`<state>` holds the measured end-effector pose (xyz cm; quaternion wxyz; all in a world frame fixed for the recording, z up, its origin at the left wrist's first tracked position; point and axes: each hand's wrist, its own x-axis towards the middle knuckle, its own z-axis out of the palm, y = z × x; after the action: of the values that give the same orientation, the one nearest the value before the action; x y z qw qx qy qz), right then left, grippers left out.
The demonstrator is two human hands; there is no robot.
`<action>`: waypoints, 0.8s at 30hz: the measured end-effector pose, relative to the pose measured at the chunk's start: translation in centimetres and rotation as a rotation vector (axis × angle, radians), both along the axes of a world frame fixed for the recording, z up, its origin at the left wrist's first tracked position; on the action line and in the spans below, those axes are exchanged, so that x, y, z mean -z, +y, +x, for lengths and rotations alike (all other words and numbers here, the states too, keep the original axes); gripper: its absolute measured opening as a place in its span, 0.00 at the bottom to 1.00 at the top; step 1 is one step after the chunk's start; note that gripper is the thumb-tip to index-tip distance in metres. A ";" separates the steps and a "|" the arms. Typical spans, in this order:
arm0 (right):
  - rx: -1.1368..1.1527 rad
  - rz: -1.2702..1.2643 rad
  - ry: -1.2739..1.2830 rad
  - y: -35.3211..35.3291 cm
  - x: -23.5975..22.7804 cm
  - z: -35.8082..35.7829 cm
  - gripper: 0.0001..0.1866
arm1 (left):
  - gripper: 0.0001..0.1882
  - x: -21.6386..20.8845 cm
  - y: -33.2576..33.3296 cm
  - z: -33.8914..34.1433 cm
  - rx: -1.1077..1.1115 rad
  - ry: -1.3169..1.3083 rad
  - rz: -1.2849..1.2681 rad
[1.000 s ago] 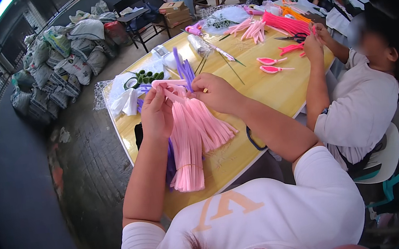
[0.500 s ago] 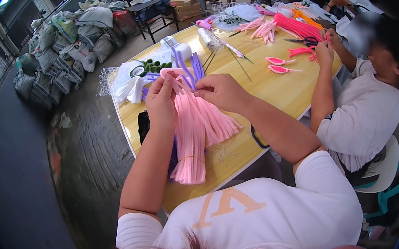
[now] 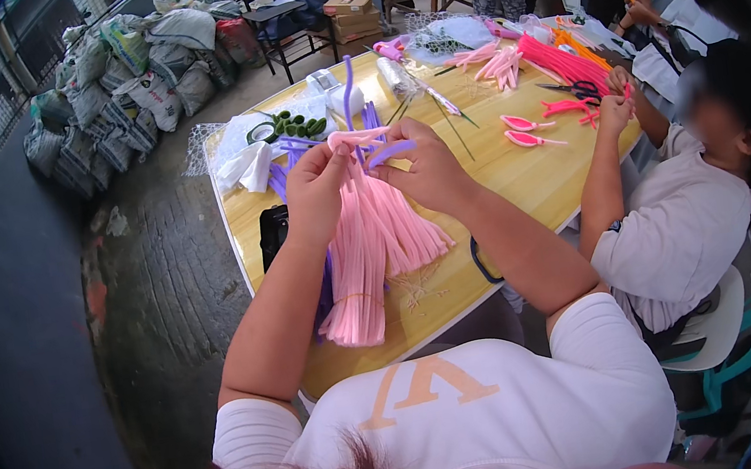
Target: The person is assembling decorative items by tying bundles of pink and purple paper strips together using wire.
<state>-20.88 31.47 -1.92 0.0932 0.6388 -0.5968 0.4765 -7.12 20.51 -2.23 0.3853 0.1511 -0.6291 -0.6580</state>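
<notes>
My left hand (image 3: 316,193) is closed in a pinch on a bent pink pipe cleaner (image 3: 354,138) above the table. A purple pipe cleaner (image 3: 349,88) stands up beside the pink one. Its other part curves across the fingers of my right hand (image 3: 424,168), which is closed on it; the fingertips are partly hidden. Directly beneath both hands lies a thick bundle of pink pipe cleaners (image 3: 356,265), banded near its close end and fanned out to the right. More purple pipe cleaners (image 3: 279,181) lie behind and beside my left hand.
On the wooden table (image 3: 501,186) are green pipe-cleaner loops (image 3: 299,124), a black phone-like object (image 3: 273,231), pink petal shapes (image 3: 527,130), black scissors (image 3: 581,89) and red-pink pipe cleaners (image 3: 560,57). A co-worker (image 3: 670,189) sits at the right. Full sacks (image 3: 158,102) are piled at the far left.
My right hand has turned and risen slightly toward the pink pipe cleaner. The purple pipe cleaner, upright in two strands before, now has one strand bent across my right fingers.
</notes>
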 end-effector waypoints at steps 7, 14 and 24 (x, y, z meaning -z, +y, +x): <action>-0.111 0.042 -0.228 0.6 -1.1 0.7 0.07 | 0.12 -0.1 -0.3 0.3 0.084 -0.096 -0.228; -0.605 0.123 -0.866 -0.6 0.9 0.2 0.14 | 0.13 0.1 0.7 -0.3 0.248 0.000 0.068; -0.478 0.119 -0.739 -0.5 0.3 0.6 0.14 | 0.14 1.2 -0.5 0.1 0.307 -0.117 -0.039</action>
<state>-20.27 31.00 -2.23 -0.2762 0.5497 -0.4519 0.6460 -7.07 19.97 -3.44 0.2457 0.0836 -0.6789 -0.6868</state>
